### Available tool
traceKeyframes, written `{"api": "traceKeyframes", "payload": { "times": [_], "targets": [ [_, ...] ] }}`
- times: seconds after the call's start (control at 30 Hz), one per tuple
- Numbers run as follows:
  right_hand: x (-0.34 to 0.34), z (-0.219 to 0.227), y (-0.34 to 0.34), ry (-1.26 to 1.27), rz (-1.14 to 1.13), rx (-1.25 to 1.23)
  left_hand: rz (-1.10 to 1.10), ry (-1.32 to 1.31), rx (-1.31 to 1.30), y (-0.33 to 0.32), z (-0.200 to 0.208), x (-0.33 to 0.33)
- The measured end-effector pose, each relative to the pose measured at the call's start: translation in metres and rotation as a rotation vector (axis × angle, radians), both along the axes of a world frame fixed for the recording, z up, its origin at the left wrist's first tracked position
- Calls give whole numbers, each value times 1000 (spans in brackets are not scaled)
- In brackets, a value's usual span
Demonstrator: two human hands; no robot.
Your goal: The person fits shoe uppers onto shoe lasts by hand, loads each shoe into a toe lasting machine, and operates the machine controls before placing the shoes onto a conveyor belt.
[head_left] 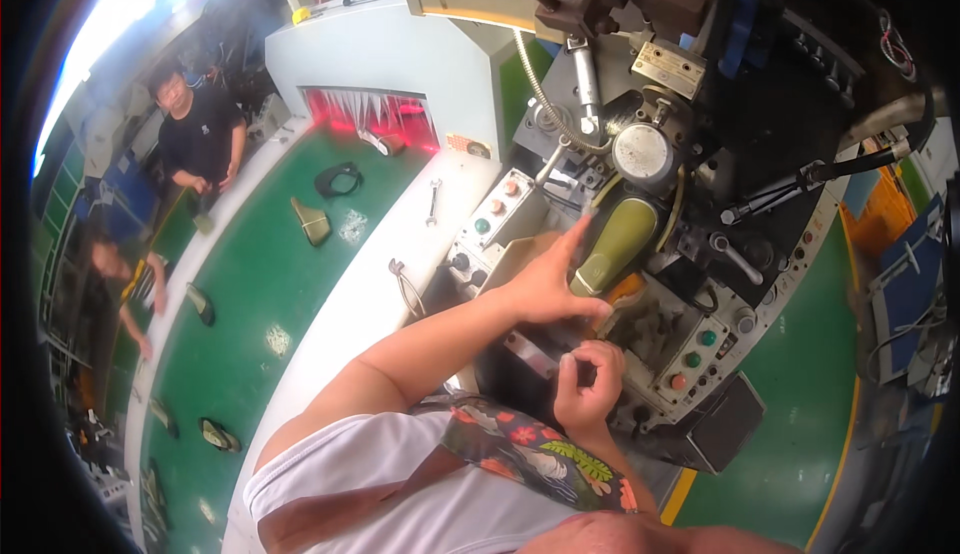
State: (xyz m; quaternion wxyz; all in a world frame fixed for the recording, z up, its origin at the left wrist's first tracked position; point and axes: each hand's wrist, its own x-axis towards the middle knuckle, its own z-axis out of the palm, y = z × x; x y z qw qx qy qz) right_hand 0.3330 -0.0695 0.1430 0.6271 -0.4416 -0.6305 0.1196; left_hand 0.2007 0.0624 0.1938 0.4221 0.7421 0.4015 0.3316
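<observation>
Shoe (620, 244) in machine (643, 151); my left fingers (570, 250) spread beside it, right fingers (603, 356) curled together; machine closing could pinch left.

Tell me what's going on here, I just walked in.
Someone's at a machine with an olive-green, shoe-shaped piece set in it. Their left hand is spread beside that piece; whether it touches is unclear. The right hand is loosely curled nearer their body. More shoe pieces lie on a green belt, with two co-workers beyond it.
</observation>
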Motion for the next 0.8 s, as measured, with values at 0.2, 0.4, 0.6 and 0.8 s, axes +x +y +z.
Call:
{"api": "traceKeyframes", "payload": {
  "times": [0.2,0.4,0.6,0.8],
  "targets": [
    [0,6,0,-4,-17,-13,-96,74,-52,4,10,1],
    [-10,-3,-2,-5,-150,-8,-177,23,-54,8,0,-2],
    [-19,-7,5,36,-339,-61,-170,47,-122,8,8,-6],
    [-21,-4,7,-1,-444,-62,-219,50,-76,12,-2,-2]
  ]
}}
